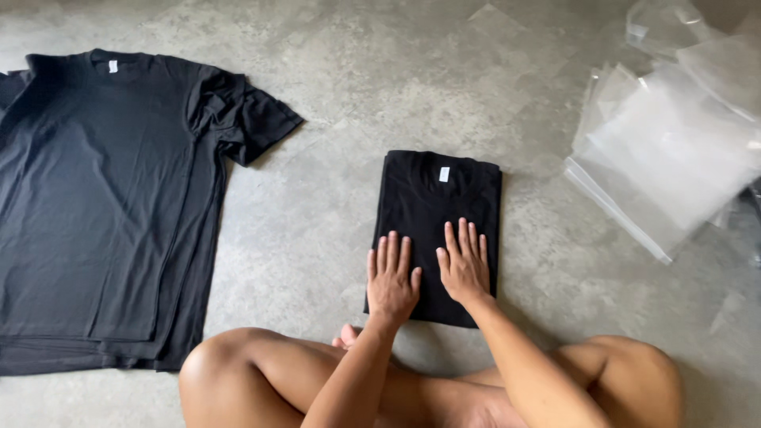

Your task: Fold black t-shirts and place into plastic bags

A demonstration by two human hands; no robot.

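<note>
Both hands lay flat with no grip at all: the left hand [391,282] and the right hand [464,265] pressed side by side, fingers spread, on the lower half of a folded black T-shirt [436,198]. It rested on the grey concrete floor [333,230] just ahead of the person's crossed legs [261,372] (its white neck label faced up). A stack of unfolded black T-shirts [103,206] lay well apart at left; clear plastic bags [674,150] sat at right.
</note>
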